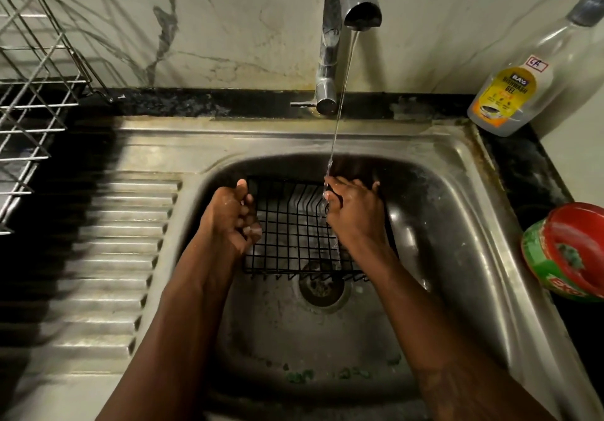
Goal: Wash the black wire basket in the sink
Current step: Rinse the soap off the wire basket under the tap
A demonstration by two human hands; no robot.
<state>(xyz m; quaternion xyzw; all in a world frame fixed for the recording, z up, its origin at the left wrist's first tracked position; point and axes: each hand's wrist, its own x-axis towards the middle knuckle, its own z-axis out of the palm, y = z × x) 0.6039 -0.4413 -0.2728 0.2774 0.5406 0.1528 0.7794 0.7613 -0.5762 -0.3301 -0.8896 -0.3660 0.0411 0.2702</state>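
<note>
Left hand (233, 221) and right hand (354, 211) are gripping opposite sides of the black wire basket (294, 234) with curled fingers, inside the sink (425, 224) under running water (340, 110); a bottle (510, 93) is showing "DISHWASH GEL" and "6A".

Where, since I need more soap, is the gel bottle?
Head view, far right: the gel bottle stands on the dark counter behind the sink's back right corner, right of the tap, beyond the red tub.

Hidden behind left hand (233, 218) and right hand (353, 211): side walls of black wire basket (294, 234). Left grip unclear. Part-covered by basket rim: drain (322, 291). Clipped by frame edges: tap (330, 44) top, dish rack (32, 110), bottle (510, 93) cap, red-green tub (568, 250). Bottle small print unreadable.
</note>
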